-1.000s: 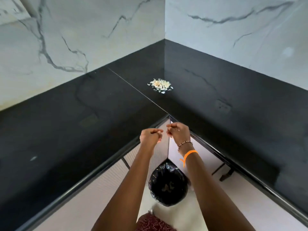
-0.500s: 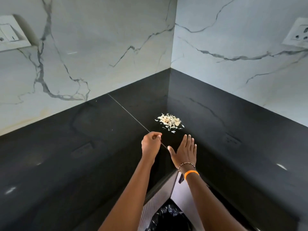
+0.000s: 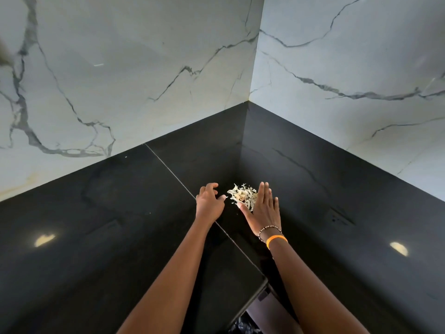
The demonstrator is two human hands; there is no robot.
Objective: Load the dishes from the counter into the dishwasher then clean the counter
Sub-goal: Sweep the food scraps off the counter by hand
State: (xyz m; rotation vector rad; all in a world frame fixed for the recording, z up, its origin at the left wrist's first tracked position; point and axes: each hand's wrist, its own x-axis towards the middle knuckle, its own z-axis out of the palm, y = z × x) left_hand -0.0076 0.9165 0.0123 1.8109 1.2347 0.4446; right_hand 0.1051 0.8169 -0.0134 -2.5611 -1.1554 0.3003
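My right hand lies flat, fingers straight, against the scrap pile on the black worktop. My left hand, grip loosely curled and empty, sits just beside the pile.

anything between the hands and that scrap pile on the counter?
Nothing visible. The scrap pile lies on bare black counter, flanked by both hands: left hand open just left of it, right hand flat against its right edge. No other object is nearby.
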